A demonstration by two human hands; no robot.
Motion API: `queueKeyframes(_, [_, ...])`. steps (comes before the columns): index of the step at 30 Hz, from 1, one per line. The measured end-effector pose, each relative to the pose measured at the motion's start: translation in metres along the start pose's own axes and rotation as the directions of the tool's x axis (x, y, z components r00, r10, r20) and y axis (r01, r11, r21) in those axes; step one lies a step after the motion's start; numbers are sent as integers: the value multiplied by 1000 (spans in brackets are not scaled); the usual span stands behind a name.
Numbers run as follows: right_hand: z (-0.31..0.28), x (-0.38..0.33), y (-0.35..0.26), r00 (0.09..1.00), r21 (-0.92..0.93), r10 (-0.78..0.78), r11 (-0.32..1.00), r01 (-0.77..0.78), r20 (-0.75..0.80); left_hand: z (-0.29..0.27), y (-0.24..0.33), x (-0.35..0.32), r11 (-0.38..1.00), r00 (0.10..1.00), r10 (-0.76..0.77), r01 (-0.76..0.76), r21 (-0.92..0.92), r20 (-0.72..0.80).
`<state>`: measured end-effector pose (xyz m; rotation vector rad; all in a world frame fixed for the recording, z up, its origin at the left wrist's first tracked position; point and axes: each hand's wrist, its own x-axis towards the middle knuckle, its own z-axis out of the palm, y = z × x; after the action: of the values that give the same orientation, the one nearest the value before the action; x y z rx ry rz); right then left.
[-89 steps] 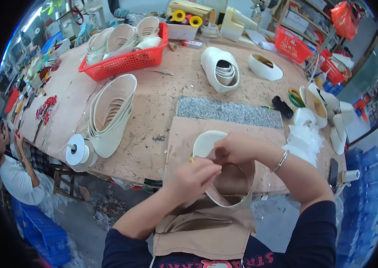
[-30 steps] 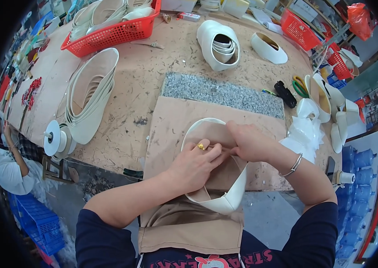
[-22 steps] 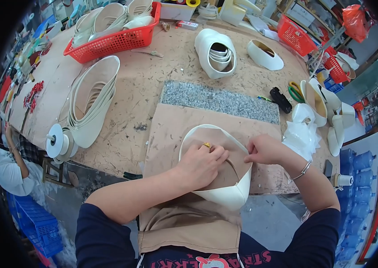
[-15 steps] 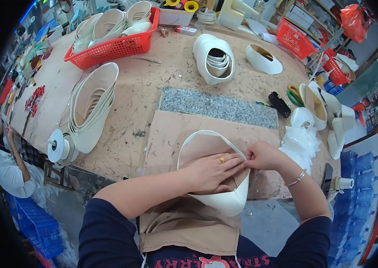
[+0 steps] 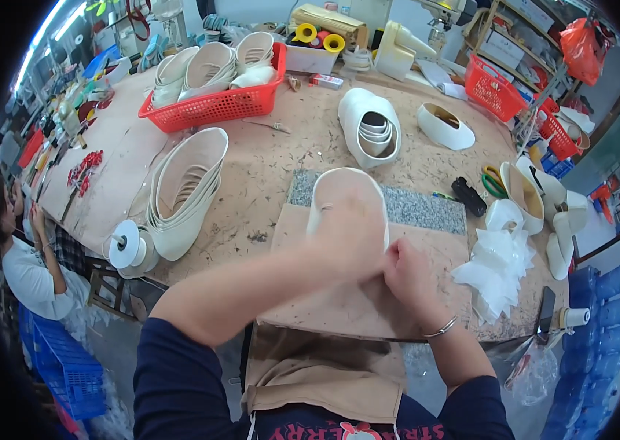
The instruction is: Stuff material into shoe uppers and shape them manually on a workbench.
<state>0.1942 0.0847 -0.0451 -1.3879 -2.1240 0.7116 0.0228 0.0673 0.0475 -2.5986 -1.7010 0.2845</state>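
A white shoe upper (image 5: 343,185) stands with its opening up on the brown board (image 5: 299,218), near the table's front. My left hand (image 5: 350,231) reaches across it, smeared by motion, so its fingers cannot be made out. At the upper's near right edge, my right hand (image 5: 407,273) is closed, thumb and fingers pinched together at the rim. The lower part of the upper is hidden behind my left hand and forearm.
Nested white uppers (image 5: 189,194) stand at left by a white spool (image 5: 126,246). A red basket (image 5: 211,100) holds more uppers. Beyond the grey speckled slab (image 5: 427,207) lies another stack (image 5: 370,128). White crumpled pieces (image 5: 497,264) and a black tool (image 5: 469,196) lie at right.
The upper has moved away from me, from the table's front edge onto the board, partly over the slab. My left hand went from lying inside it to a fast sweep. The view has shifted.
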Motion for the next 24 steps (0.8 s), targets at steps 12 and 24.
queueKeyframes(12, [-32,-17,2,657,-197,-525,681,706,540,63,62,-111,722,927,374,-277,634,-22])
queueKeyframes(24, [25,-27,-16,994,688,-7,721,80,-108,84,75,-35,480,991,-126,31,-877,-34])
